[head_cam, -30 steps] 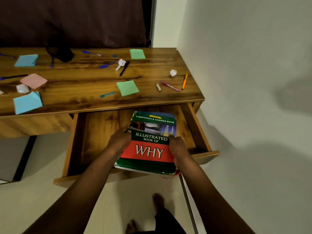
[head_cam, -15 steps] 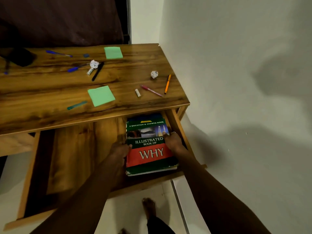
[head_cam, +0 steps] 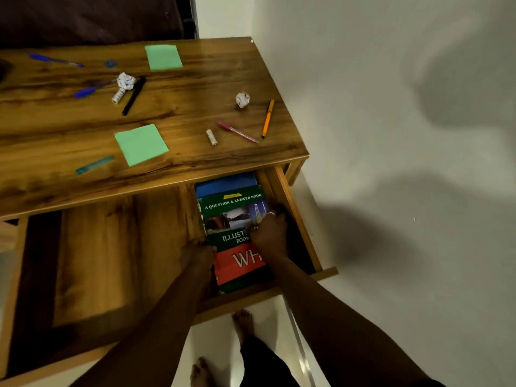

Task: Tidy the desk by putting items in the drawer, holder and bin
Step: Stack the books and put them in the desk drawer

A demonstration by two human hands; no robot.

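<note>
Right hand (head_cam: 269, 233) covers half the book (head_cam: 233, 203) title.

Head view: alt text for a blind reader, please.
Left hand and right hand hold a green-and-red book atop a blue book in an open wooden drawer. Pens, green sticky notes and crumpled paper lie on the wooden desk.

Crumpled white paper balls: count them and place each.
2. One crumpled white paper ball lies beside the black pen; the other left of the orange pen. More may sit beyond the frame's left edge.
</note>
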